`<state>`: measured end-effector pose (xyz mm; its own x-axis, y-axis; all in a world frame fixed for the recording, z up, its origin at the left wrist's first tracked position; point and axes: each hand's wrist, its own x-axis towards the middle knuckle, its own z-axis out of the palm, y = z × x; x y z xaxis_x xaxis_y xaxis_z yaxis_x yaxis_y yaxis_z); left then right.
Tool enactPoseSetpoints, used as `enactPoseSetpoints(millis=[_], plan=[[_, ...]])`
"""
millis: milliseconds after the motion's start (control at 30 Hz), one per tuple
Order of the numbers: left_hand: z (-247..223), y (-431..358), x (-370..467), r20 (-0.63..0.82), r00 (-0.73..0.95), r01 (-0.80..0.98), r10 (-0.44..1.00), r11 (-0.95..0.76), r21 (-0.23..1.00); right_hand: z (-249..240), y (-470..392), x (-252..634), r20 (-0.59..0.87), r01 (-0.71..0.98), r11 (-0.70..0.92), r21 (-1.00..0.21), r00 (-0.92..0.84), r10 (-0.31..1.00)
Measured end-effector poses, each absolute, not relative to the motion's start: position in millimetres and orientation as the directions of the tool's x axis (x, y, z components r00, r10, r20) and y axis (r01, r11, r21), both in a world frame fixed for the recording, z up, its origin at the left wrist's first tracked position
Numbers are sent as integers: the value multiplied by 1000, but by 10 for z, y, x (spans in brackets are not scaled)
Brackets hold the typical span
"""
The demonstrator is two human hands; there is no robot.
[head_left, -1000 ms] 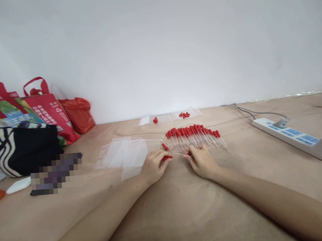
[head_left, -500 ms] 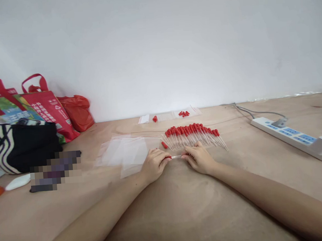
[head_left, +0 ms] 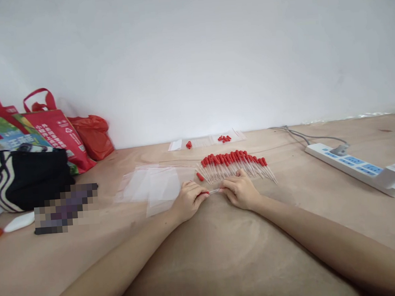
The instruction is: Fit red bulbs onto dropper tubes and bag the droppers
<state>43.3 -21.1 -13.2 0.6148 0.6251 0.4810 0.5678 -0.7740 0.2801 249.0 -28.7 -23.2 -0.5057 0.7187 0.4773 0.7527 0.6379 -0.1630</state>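
Between my two hands stretches a thin clear dropper tube. At its left end my left hand is closed, pinching a red rubber bulb that mostly hides behind the fingertips. The other end sits in the pinched fingers of my right hand. Whether the tube is seated in the bulb cannot be made out. Just beyond my hands lies a fanned row of droppers, red bulbs pointing away from me. One loose red rubber bulb lies left of the row.
Clear zip bags lie flat to the left. Farther back, another clear bag has several red bulbs on or in it. A white power strip is at the right. Shopping bags and a black striped bag crowd the left side.
The view has shifted slightly. Both hands keep their pinch, and the tube between them now tilts a little, its right end higher.
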Motion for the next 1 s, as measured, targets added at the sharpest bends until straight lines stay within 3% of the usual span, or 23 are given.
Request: enactPoseSetpoints(millis=[333, 633, 733, 900, 1000], plan=[[-108, -251, 443, 486, 679, 528, 550, -826, 197, -214, -320, 2481, 409, 687, 662, -297, -535, 739], [-98, -242, 448, 457, 722, 513, 519, -845, 150, -170, -353, 2361, 298, 719, 578, -386, -496, 816], [-108, -225, 446, 487, 709, 534, 511, -839, 102, -127, -330, 2366, 294, 716, 590, -373, -512, 807], [-97, -180, 426, 554, 641, 595, 531, -800, 78, 32, -351, 2446, 306, 707, 664, -241, -594, 744], [-82, -143, 378, 591, 538, 687, 601, -719, 105, 99, -307, 2534, 278, 747, 602, -280, -537, 796]])
